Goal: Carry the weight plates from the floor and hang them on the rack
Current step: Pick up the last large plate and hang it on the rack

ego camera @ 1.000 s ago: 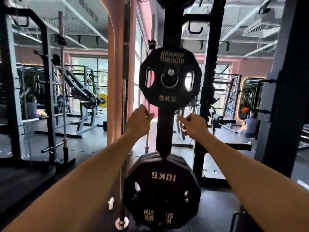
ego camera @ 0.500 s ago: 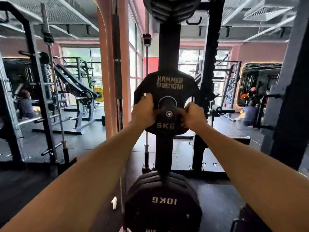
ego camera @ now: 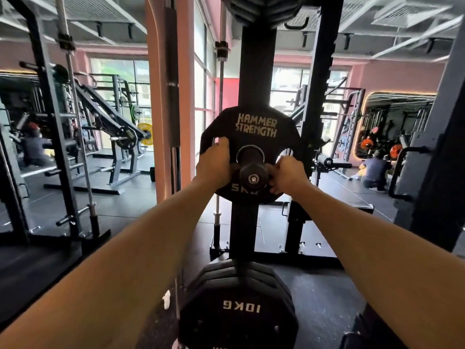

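- On rack post, dead ahead: 5 kg plate threaded over peg, peg axis pointing at me.
- I've left hand & right hand gripping plate's side slots, equally near.

A second ago both hands hung open below the 5 kg plate on the rack peg. Now the left hand and right hand grip the plate either side of that peg.
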